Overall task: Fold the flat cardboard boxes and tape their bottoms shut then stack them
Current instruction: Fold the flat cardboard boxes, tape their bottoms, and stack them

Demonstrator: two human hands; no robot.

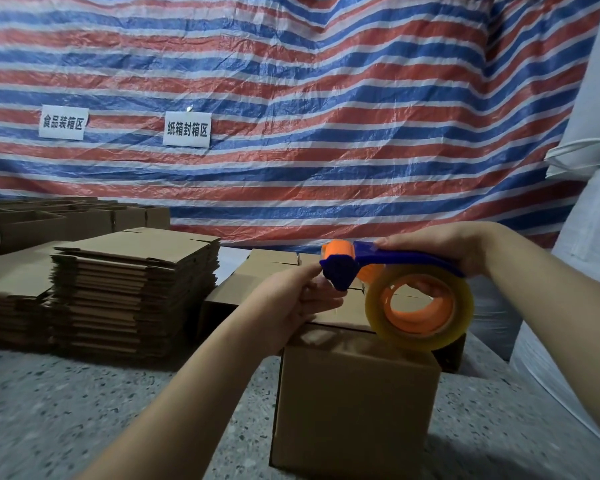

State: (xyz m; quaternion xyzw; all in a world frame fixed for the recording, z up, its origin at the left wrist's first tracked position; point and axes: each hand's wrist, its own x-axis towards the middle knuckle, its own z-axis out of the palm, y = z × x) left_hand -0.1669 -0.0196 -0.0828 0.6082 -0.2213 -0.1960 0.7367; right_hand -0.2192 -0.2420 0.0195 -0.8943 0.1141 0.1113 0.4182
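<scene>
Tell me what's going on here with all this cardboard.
A person is taping up a folded cardboard box that stands on the speckled floor. The right hand grips the handle of a blue and orange tape dispenser with a roll of clear tape, held just above the box top. The left hand pinches at the dispenser's front end, apparently drawing out the tape. A stack of flat boxes waits on the left, and more folded boxes sit behind it.
</scene>
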